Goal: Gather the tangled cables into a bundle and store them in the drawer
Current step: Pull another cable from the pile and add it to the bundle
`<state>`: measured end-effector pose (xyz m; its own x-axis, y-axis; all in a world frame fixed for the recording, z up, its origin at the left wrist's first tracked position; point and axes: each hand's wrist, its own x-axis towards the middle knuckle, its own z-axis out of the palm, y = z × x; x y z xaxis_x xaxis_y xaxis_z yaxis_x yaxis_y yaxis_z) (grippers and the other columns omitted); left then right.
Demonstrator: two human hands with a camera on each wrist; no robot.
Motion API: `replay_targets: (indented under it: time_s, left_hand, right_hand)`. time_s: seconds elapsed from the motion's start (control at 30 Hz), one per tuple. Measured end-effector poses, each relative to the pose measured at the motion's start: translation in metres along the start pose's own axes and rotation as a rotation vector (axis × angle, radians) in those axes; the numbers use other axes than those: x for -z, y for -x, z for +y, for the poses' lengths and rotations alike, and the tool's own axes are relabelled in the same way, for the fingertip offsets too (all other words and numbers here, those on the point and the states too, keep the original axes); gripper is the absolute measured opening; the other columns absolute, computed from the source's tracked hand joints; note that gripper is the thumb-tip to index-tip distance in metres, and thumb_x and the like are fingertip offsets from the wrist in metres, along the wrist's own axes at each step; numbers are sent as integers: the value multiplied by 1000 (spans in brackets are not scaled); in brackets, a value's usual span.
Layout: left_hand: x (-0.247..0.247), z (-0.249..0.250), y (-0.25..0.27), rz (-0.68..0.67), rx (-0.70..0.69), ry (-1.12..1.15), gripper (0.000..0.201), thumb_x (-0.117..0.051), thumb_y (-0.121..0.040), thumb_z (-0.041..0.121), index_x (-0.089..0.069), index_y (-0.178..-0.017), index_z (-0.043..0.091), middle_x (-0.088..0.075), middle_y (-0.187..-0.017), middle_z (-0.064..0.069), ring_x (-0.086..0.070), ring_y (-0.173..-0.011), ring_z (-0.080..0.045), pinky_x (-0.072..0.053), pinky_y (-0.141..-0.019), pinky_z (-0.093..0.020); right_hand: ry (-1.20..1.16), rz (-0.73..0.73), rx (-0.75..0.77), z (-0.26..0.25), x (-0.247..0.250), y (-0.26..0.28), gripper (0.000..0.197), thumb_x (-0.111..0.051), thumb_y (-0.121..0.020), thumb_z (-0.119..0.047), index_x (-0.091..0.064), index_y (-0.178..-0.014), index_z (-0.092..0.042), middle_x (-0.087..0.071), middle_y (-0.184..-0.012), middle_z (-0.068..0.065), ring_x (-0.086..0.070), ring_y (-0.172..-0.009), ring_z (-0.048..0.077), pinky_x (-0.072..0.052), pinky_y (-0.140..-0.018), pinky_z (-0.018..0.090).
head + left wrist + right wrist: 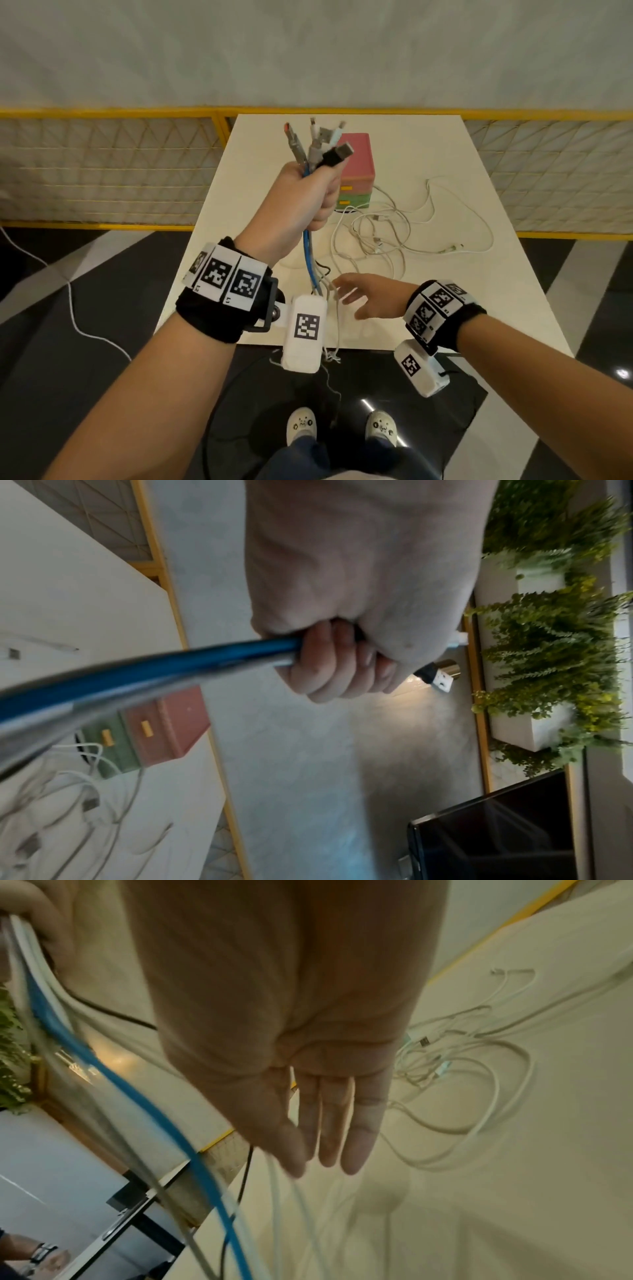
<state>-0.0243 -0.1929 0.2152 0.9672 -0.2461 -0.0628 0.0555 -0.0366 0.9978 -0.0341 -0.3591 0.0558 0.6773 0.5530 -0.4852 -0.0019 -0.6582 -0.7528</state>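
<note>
My left hand [310, 192] is raised above the table and grips a bundle of cables [313, 150] just below their plugs, which stick up out of the fist. A blue cable [310, 260] and several white ones hang down from it. In the left wrist view the fingers [337, 666] curl round the blue cable [171, 664]. My right hand [359, 294] hovers flat with straight fingers [329, 1123] beside the hanging strands [192, 1137], holding nothing. The small drawer box [356, 164], pink on top and green below, stands shut behind the bundle.
Loose white cables [394, 226] lie tangled on the white table [445, 164] to the right of the drawer box. A yellow-framed mesh fence [102, 164] runs behind the table. A white cord [72, 301] lies on the dark floor at left.
</note>
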Motion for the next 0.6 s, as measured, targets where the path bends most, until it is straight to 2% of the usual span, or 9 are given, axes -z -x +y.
replay_targets:
  time_s: [0.07, 0.13, 0.23, 0.37, 0.43, 0.5, 0.53, 0.6]
  left_hand:
    - [-1, -5, -2, 23, 29, -19, 55, -52, -100, 33, -28, -51, 24, -20, -50, 4, -13, -44, -15, -13, -42, -23]
    - [-2, -9, -7, 53, 57, -38, 56, -53, -99, 34, -27, -50, 24, -19, -49, 3, -13, -44, -15, -12, -43, -23]
    - [-3, -17, -17, 78, 104, -33, 58, -49, -100, 38, -25, -49, 24, -18, -48, 4, -12, -45, -14, -9, -46, -28]
    - [-1, -28, -31, 119, 157, 26, 60, -48, -101, 40, -26, -46, 27, -19, -47, 6, -12, -46, -15, -9, -51, -34]
    - [1, -33, -38, 133, 170, 41, 61, -47, -101, 40, -26, -45, 26, -18, -47, 6, -11, -46, -15, -10, -51, -33]
    - [3, -36, -43, 137, 181, 47, 60, -47, -101, 40, -26, -46, 26, -18, -48, 5, -10, -48, -15, -10, -51, -32]
    - [4, -37, -45, 137, 185, 46, 61, -47, -101, 40, -26, -46, 27, -18, -48, 5, -10, -48, -15, -10, -51, -32]
    - [5, -39, -49, 144, 196, 40, 62, -48, -100, 41, -26, -44, 28, -19, -46, 6, -11, -46, -14, -10, -49, -30]
  right_hand:
    - [102, 93, -40, 9, 9, -4, 48, -56, -80, 9, -53, -124, -11, -57, -111, 5, -59, -108, 25, -50, -92, 31]
    - [197, 224, -92, 20, 18, -9, 32, -56, -84, 0, -60, -114, -9, -58, -105, 6, -60, -101, 24, -49, -90, 31]
    - [223, 439, -222, 42, 30, -19, 21, -54, -86, -8, -64, -104, -11, -58, -112, 11, -59, -98, 25, -45, -82, 27]
    - [181, 579, -426, 65, 42, -32, 24, -50, -85, -8, -61, -104, -14, -44, -123, 12, -55, -106, 31, -45, -94, 35]
    - [142, 635, -487, 70, 47, -37, 27, -47, -85, -3, -59, -108, -12, -42, -125, 14, -56, -99, 33, -46, -90, 35]
    - [125, 710, -499, 74, 53, -42, 29, -45, -85, 2, -56, -110, -9, -41, -124, 15, -56, -88, 33, -46, -80, 34]
    - [137, 744, -485, 76, 56, -45, 32, -44, -84, 4, -55, -112, -8, -41, -125, 15, -56, -87, 33, -46, -78, 35]
    - [185, 752, -438, 81, 60, -52, 42, -43, -81, 10, -53, -118, -8, -38, -130, 14, -57, -98, 35, -48, -84, 38]
